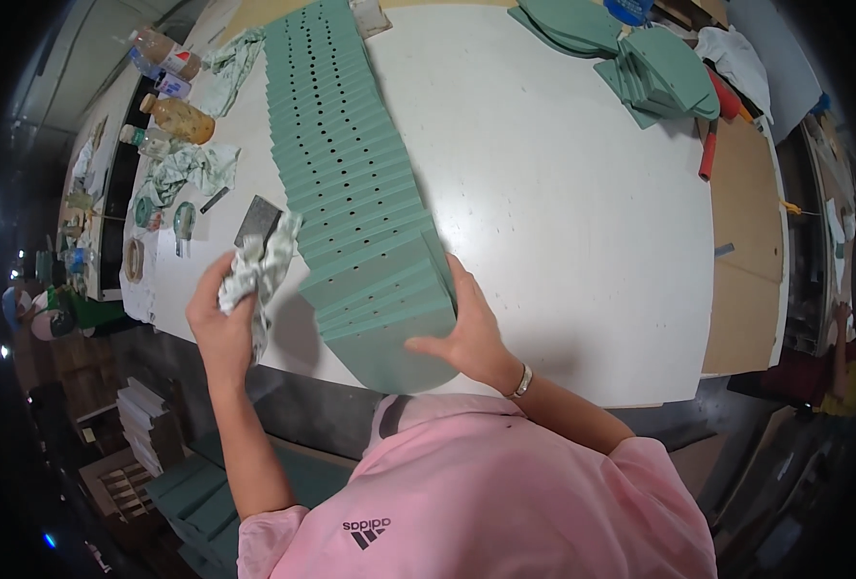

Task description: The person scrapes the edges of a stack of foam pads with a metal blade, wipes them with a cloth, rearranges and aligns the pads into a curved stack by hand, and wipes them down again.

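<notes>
The green panels (pixel 360 193), each drilled with small holes, are laid overlapped like fanned cards in a long row down the white counter (pixel 563 193), from the far edge to the near one. The nearest panels are pressed at their right edge by the right hand (pixel 466 333), which is laid flat with fingers spread, so nothing is enclosed in its grip. A crumpled rag (pixel 259 270) is held bunched in the closed grip of the left hand (pixel 220 323), raised just left of the row and not touching the panels.

A second, smaller heap of green pieces (pixel 654 68) is seen at the far right of the counter, well apart. Bottles (pixel 172 92) and more crumpled cloths (pixel 191 169) are gathered along the left edge, with a dark scraper (pixel 256 220) lying just beyond the rag.

The row could be pushed out of its even overlap if the flat hand slid, since each panel only rests on the next. The nearest panels overhang the counter's edge and could tip off. The rag could catch on a panel's corner.
</notes>
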### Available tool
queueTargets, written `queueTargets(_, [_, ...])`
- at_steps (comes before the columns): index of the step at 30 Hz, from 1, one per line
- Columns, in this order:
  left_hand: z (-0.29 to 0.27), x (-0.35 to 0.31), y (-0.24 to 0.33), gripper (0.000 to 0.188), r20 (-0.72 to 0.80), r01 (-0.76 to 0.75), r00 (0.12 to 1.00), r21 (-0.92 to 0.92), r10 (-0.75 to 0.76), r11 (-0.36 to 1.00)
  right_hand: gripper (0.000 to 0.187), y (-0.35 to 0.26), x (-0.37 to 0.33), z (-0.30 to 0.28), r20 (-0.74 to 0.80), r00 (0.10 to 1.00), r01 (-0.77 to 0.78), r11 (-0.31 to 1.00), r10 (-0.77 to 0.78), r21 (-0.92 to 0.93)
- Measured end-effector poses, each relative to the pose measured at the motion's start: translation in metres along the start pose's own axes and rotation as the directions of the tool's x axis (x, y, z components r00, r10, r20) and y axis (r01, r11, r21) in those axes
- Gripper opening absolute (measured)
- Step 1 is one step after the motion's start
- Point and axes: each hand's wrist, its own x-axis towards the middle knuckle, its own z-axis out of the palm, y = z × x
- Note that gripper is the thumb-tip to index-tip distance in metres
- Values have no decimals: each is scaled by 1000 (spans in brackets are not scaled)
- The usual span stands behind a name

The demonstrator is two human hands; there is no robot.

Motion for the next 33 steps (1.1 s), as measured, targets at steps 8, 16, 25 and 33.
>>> queueTargets(8, [20,-61,15,68,360,117,907,286,-219,951,85,-16,36,-4,-48,998,43,933,-27,356])
queueTargets(16, [35,-69,26,74,369,35,914,341,-168,939,72,-33,64,-3,7,988,-140,856,157,499])
queueTargets(25, [11,-37,18,52,83,93,991,86,-100,992,78,-30,53,-16,94,977,-206,726,192,656])
queueTargets(33, [72,-1,75,47,302,-520,837,184,456,834,120,-18,18,-2,114,991,-114,860,65,497])
